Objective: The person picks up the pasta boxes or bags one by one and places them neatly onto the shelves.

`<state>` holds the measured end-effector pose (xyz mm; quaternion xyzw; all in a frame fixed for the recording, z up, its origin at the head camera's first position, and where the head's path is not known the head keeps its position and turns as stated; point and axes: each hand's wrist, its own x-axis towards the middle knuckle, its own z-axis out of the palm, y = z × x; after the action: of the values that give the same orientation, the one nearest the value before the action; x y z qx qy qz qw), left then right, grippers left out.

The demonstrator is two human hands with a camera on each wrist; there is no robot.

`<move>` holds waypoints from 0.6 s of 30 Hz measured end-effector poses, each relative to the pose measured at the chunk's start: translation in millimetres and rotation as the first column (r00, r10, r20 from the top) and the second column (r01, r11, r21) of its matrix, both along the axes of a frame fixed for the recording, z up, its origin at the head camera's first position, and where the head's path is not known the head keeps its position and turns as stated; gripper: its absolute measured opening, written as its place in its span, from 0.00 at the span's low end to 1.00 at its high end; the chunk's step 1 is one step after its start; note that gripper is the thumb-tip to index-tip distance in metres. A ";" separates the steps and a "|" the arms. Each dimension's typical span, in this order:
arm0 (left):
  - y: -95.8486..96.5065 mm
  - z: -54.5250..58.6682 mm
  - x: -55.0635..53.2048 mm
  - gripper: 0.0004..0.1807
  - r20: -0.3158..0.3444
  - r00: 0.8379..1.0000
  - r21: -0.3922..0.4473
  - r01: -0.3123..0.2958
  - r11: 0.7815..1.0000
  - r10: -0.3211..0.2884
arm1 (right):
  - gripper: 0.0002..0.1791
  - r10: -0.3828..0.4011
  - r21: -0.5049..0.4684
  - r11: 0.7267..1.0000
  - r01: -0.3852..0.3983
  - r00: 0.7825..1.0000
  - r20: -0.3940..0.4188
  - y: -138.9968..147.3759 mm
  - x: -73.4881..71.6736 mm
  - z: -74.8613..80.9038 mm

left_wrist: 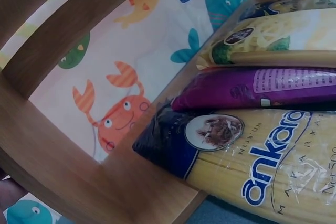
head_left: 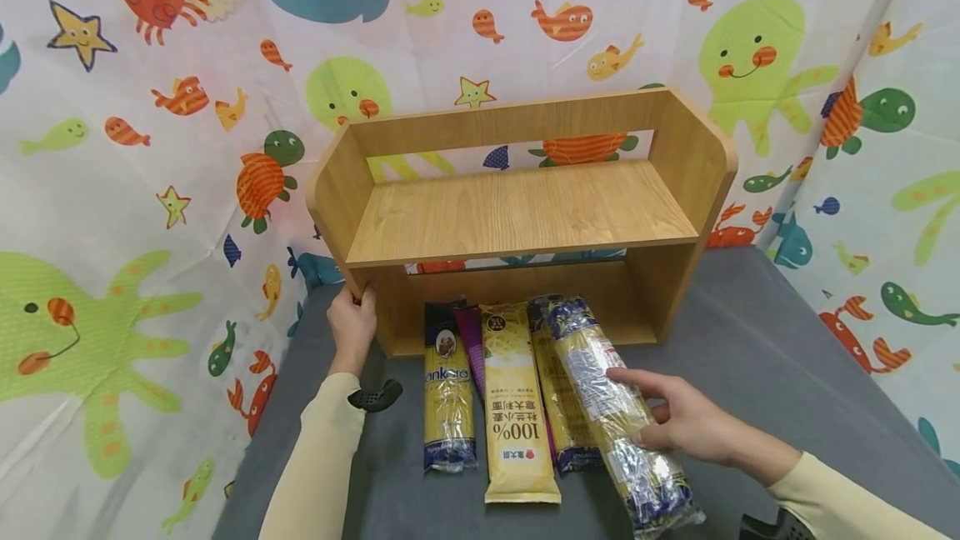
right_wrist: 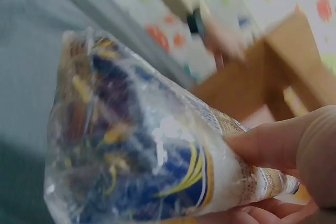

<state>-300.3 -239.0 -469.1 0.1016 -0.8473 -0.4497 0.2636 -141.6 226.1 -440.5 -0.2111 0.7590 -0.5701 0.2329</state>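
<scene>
My left hand (head_left: 352, 330) grips the lower left side panel of a two-tier wooden shelf (head_left: 525, 207). A clear, blue-ended spaghetti packet (head_left: 600, 377) is held by my right hand (head_left: 675, 415), thumb on one side and fingers on the other. It slants with its far end by the lower compartment; its crinkled near end (right_wrist: 126, 140) fills much of the right wrist view. Left of it lie an "ankara" spaghetti packet (head_left: 450, 394), a yellow noodle packet (head_left: 517, 407), a mostly covered purple packet (left_wrist: 226, 88) and another blue-ended packet (head_left: 561, 390), far ends in the lower compartment.
The shelf stands on a grey tabletop (head_left: 757, 340). Behind it hangs a white curtain (head_left: 435, 48) printed with sea animals, which also runs along both sides. The upper tier has a low back rail (head_left: 517, 121) and raised side panels.
</scene>
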 end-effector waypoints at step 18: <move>0.7 -1.9 -2.4 0.19 0.024 1.000 0.025 -0.012 1.000 0.012 | 0.43 0.003 -0.102 0.995 0.006 0.996 0.090 -121.1 -24.2 122.5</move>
<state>-302.8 -238.3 -471.0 0.1153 -0.8440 -0.4576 0.2550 -165.8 105.0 -318.1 -0.1963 0.7177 -0.6173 0.2555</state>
